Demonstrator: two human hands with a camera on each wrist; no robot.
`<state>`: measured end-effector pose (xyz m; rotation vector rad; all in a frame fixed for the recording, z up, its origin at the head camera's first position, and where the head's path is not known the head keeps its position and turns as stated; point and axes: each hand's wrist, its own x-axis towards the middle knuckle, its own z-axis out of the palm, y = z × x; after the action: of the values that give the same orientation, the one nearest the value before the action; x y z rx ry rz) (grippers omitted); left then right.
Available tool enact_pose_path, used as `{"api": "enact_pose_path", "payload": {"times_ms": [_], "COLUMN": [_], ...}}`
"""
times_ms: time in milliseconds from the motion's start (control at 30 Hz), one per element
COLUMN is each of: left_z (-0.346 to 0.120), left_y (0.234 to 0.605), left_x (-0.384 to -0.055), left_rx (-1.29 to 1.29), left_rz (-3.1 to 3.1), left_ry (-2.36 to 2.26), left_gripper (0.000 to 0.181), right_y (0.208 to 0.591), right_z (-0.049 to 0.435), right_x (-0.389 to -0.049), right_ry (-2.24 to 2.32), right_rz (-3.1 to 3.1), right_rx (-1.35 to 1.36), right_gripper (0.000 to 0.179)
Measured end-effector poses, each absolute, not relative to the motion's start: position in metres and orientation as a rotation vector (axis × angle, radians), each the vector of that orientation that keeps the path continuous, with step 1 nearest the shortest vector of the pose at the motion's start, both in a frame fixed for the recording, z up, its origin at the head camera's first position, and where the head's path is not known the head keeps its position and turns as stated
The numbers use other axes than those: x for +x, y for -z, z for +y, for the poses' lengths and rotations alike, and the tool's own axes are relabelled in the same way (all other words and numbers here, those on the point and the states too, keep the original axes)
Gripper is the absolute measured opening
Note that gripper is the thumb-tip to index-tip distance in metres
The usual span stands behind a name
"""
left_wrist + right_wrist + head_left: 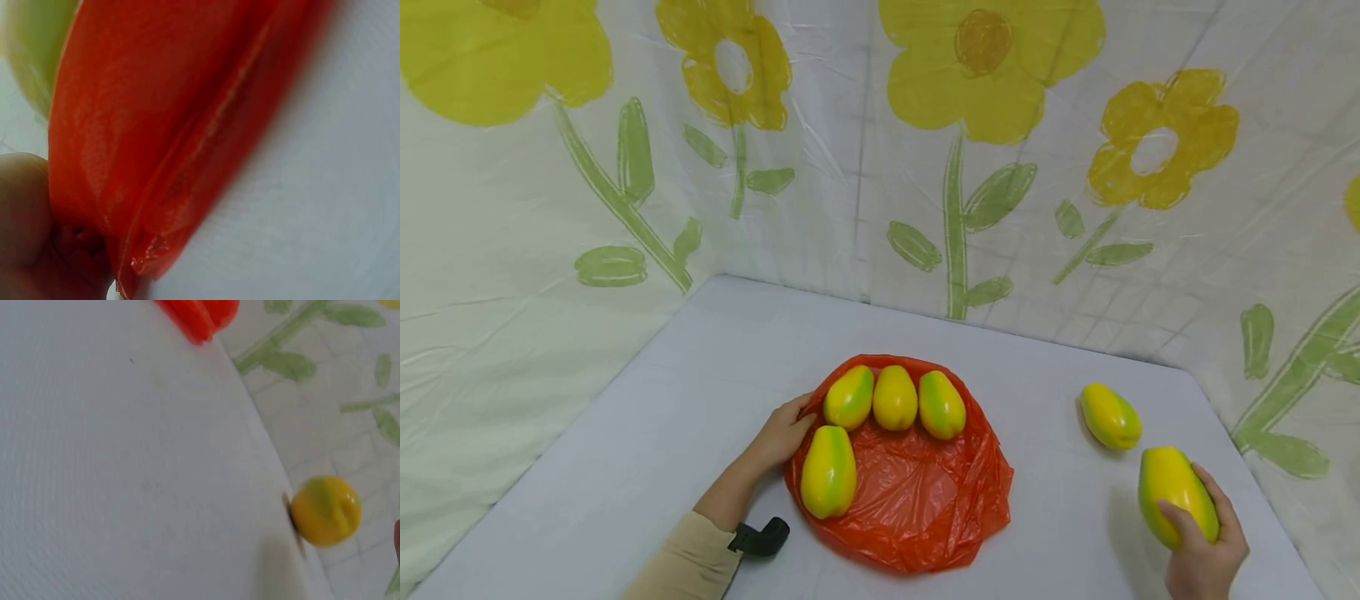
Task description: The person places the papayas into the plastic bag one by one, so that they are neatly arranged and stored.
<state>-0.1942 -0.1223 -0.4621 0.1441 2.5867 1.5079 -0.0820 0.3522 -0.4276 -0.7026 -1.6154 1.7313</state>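
Note:
A red plastic bag (pixel 910 500) lies spread wide on the table with several yellow-green papayas (pixel 895 398) in it, three along its far side and another papaya (pixel 828 472) at the left. My left hand (pixel 786 433) grips the bag's left rim; in the left wrist view its fingers curl at the red plastic (pixel 144 125). Off to the right, my right hand (pixel 1213 542) holds a papaya (pixel 1176 496) above the table, thumb on the near side and fingers round the right. Beyond it a loose papaya (pixel 1110 416) rests on the table.
The white table (pixel 700 375) meets hanging sheets (pixel 820 225) printed with yellow flowers at its back and sides. A black strap with a camera mount (pixel 762 537) sits on the left wrist, near the bag's front left edge.

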Motion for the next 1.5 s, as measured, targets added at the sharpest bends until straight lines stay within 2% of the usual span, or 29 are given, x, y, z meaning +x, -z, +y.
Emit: {"api": "enact_pose_path", "payload": {"times_ms": [333, 1067, 1500], "left_z": [-0.123, -0.123, -0.122], "left_y": [0.461, 0.462, 0.461], "left_x": [-0.194, -0.194, -0.194], "left_rx": [0.159, 0.160, 0.141], "left_rz": [2.593, 2.594, 2.585], "left_ry": [-1.498, -1.498, -1.507], "left_gripper": [0.042, 0.041, 0.042], "right_y": [0.413, 0.426, 0.423], "right_z": [0.309, 0.187, 0.141], "right_x": [-0.085, -0.101, -0.102], "right_ry": [-1.732, -1.904, -2.019], "right_rz": [-1.615, -2.001, -2.156], "right_rx": [-0.752, -0.308, -0.289], "right_gripper": [0.055, 0.066, 0.064]}}
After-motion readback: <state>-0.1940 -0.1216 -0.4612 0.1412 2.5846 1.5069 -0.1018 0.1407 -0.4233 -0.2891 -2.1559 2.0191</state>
